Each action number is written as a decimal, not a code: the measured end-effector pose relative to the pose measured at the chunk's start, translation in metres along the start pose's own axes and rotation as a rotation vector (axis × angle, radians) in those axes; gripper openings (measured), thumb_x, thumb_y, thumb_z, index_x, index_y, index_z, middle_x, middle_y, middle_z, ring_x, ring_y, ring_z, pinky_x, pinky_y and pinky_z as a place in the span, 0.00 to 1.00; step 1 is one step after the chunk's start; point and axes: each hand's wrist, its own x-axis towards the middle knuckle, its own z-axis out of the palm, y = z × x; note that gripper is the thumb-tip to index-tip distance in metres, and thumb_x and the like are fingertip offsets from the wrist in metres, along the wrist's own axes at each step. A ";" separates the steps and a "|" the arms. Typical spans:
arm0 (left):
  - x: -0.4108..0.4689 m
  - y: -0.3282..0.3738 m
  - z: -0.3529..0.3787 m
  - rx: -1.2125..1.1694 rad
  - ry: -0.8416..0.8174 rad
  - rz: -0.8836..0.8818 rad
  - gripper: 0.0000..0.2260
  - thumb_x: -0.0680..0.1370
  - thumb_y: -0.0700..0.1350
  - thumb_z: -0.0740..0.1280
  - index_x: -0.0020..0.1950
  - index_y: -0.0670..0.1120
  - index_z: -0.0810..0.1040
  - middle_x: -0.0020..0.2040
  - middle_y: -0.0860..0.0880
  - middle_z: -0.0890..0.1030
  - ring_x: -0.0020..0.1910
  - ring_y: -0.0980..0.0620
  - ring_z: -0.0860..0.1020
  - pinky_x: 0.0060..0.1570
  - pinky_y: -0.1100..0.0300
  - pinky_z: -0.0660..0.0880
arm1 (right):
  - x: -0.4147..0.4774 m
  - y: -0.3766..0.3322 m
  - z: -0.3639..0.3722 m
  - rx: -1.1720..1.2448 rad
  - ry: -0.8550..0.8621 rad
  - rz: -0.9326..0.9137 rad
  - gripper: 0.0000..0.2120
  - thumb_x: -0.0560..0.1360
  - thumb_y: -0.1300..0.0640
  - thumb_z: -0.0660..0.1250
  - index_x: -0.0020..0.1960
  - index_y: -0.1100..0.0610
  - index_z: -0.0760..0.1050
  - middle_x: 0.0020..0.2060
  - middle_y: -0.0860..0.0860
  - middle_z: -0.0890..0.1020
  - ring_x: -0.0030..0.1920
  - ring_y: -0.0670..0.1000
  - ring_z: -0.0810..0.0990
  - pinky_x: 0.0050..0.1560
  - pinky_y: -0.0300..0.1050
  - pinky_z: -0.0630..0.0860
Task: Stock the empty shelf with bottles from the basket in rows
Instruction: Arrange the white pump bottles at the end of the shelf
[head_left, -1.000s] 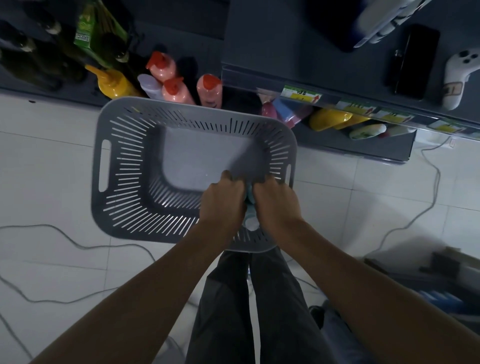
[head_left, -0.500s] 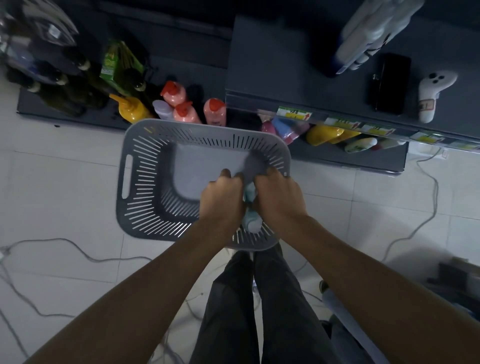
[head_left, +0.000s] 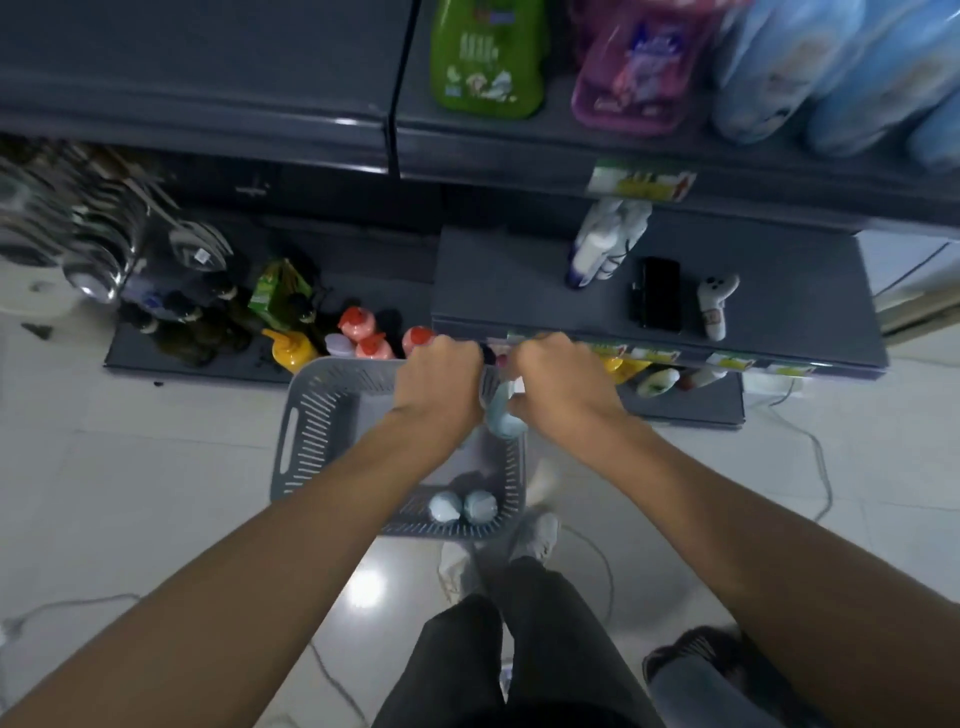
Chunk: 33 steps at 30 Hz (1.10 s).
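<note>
Where the basket (head_left: 318, 415) sits (grey), white tiles (head_left: 156, 499) gleam.

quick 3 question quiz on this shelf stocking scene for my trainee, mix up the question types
1. How many pale blue bottles are visible in the grey basket?
2. True or false: both hands are empty.
3. What lies beside the black phone on the shelf?
A) a white game controller
B) a pair of scissors
C) a roll of tape

Key:
1. Two.
2. False. The held bottle sits between the left hand and the right hand.
3. A
</note>
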 end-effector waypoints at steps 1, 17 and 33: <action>-0.002 0.003 -0.015 0.005 0.013 0.011 0.11 0.72 0.42 0.73 0.53 0.44 0.79 0.53 0.42 0.79 0.53 0.39 0.80 0.41 0.53 0.71 | -0.004 0.003 -0.013 0.011 0.015 0.002 0.15 0.72 0.58 0.71 0.59 0.54 0.79 0.54 0.58 0.78 0.53 0.63 0.79 0.47 0.51 0.76; -0.032 0.081 -0.183 0.072 0.210 0.286 0.14 0.66 0.48 0.78 0.47 0.45 0.81 0.41 0.46 0.78 0.41 0.42 0.78 0.36 0.52 0.77 | -0.076 0.071 -0.190 0.074 0.259 0.023 0.10 0.63 0.55 0.76 0.44 0.53 0.82 0.42 0.53 0.81 0.45 0.55 0.79 0.41 0.48 0.79; -0.056 0.177 -0.253 0.067 0.327 0.538 0.12 0.67 0.50 0.79 0.46 0.47 0.83 0.44 0.48 0.81 0.44 0.49 0.79 0.35 0.56 0.76 | -0.148 0.144 -0.258 0.084 0.385 0.216 0.07 0.64 0.53 0.76 0.40 0.54 0.84 0.38 0.48 0.84 0.42 0.50 0.82 0.44 0.48 0.82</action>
